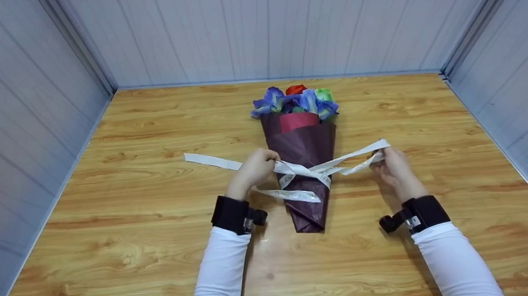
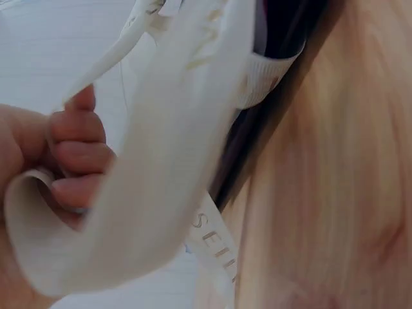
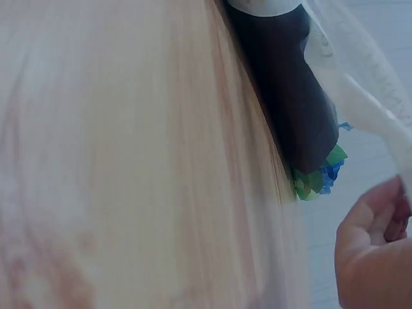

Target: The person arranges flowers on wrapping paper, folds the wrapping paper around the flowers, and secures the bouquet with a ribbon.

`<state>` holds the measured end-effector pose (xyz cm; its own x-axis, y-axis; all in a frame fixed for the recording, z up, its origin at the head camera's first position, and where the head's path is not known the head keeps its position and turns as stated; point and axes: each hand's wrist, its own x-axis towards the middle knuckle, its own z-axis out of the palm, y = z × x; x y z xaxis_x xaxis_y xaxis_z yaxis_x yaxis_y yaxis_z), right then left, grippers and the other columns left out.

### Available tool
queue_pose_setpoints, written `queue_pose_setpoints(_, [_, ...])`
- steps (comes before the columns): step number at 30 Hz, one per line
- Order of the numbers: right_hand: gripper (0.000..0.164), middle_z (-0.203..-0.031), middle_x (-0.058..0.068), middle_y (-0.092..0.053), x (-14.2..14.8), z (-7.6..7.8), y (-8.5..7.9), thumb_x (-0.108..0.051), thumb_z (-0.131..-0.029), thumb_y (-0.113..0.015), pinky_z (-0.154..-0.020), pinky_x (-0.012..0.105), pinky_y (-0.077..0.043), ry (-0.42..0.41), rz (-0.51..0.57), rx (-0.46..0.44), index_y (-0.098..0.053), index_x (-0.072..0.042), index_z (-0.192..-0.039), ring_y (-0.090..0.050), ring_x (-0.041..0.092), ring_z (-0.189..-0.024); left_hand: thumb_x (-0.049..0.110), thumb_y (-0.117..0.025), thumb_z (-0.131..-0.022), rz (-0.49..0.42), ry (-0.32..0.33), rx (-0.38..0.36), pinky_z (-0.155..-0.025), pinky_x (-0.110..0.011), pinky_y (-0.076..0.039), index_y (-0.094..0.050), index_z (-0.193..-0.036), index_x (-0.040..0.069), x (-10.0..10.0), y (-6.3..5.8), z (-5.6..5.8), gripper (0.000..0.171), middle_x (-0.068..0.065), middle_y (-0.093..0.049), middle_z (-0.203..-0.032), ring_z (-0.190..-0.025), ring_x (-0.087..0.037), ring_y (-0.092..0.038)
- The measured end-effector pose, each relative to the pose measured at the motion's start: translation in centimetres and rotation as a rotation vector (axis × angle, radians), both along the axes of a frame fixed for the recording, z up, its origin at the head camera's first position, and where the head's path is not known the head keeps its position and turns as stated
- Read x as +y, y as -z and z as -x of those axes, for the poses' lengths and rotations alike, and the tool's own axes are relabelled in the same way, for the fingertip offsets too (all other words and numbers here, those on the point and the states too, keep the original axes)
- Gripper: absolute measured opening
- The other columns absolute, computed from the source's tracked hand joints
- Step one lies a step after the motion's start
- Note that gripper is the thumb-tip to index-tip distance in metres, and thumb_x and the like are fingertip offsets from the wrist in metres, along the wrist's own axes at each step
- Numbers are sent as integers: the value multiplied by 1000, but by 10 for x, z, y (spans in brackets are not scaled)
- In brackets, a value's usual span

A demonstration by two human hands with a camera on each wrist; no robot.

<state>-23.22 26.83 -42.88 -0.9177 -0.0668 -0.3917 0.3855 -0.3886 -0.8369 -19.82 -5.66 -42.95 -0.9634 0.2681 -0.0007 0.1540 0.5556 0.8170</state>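
Note:
A bouquet lies on the table in the head view, in dark maroon wrapping paper (image 1: pixel 291 146) with blue, red and green flowers (image 1: pixel 309 100) at the far end. Printed white ribbon (image 1: pixel 295 170) goes around its lower middle and crosses over the front. My left hand (image 1: pixel 252 171) grips ribbon at the bouquet's left side; in the left wrist view its fingers (image 2: pixel 80 154) curl round the band. Out to the right, my right hand (image 1: pixel 395 170) pinches a looped length of ribbon. Its fingertips are partly cut off in the right wrist view.
One loose ribbon end (image 1: pixel 209 159) stretches left past my left hand, and another tail (image 1: pixel 297 196) lies across the lower wrapping. The wood-grain table (image 1: pixel 136 250) is bordered by pale panel walls (image 1: pixel 265 32) at the back and both sides.

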Motion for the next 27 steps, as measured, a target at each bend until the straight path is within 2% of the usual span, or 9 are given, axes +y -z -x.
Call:
queue_pose_setpoints(3, [44, -53, -1, -45, 1, 1, -2, -27, -103, -29, -50, 16, -39, -25, 65, -23, -47, -9, -68, -46, 8, -47, 3, -42, -87, -32, 29, -21, -54, -22, -31, -48, -61, 8, 3, 2, 0, 27, 2, -41, -63, -57, -11, -38])
queue_pose_setpoints(8, [48, -46, -8, -31, 5, 3, -1, -23, -104, -28, -42, 14, -20, -84, 32, 42, -42, -11, -60, -25, 2, -39, 15, -59, -87, -61, 21, -40, -50, -21, -25, -36, -57, 17, 4, 6, 0, 39, 8, -29, -56, -51, -7, -29])
queue_pose_setpoints(13, [43, -42, -8, -29, 9, 2, -1, -8, -98, -38, -39, 15, -21, 100, -1, 52, -49, -10, -57, -26, 2, -35, 11, -63, -86, -73, 7, -19, -51, -21, -24, -31, -56, 16, 5, 7, 0, 44, 8, -25, -55, -51, -7, -26])
queue_pose_setpoints(16, [40, -43, -5, -31, 9, 3, -1, -10, -98, -42, -40, 18, -25, 199, 69, 17, -52, -10, -59, -29, 5, -34, 5, -59, -85, -70, 23, -15, -52, -21, -23, -29, -56, 16, 6, 8, 1, 43, 7, -24, -56, -52, -7, -24])
queue_pose_setpoints(18, [41, -45, -2, -38, 12, 6, -1, -21, -100, -45, -43, 20, -31, 213, 161, -20, -54, -10, -62, -36, 8, -36, 0, -56, -84, -63, 22, -11, -52, -21, -22, -28, -55, 16, 8, 9, 0, 42, 7, -23, -56, -52, -7, -23])
queue_pose_setpoints(21, [42, -49, 4, -49, 17, 10, 1, -38, -96, -45, -51, 23, -42, 194, 288, -64, -53, -11, -66, -50, 14, -43, -4, -52, -81, -53, 21, -1, -52, -21, -21, -28, -55, 16, 12, 11, -1, 41, 7, -22, -55, -52, -7, -23])
queue_pose_setpoints(22, [38, -51, 6, -50, 19, 11, 2, -40, -96, -43, -55, 25, -46, 173, 339, -74, -56, -16, -70, -54, 16, -47, -5, -51, -81, -49, 21, 4, -52, -21, -21, -28, -55, 16, 13, 12, -2, 40, 7, -22, -55, -52, -7, -23])
queue_pose_setpoints(25, [34, -55, 5, -48, 23, 14, 5, -41, -94, -37, -52, 25, -47, 120, 444, -69, -55, -19, -75, -52, 16, -48, -7, -50, -80, -42, 28, 17, -53, -20, -23, -29, -55, 16, 17, 14, -3, 40, 7, -24, -55, -53, -8, -26])
queue_pose_setpoints(27, [39, -53, 3, -44, 27, 16, 6, -42, -94, -33, -46, 22, -42, 73, 474, -63, -51, -17, -71, -47, 13, -43, -8, -50, -79, -37, 25, 24, -54, -21, -23, -29, -55, 16, 21, 15, -4, 40, 6, -24, -56, -53, -8, -27])
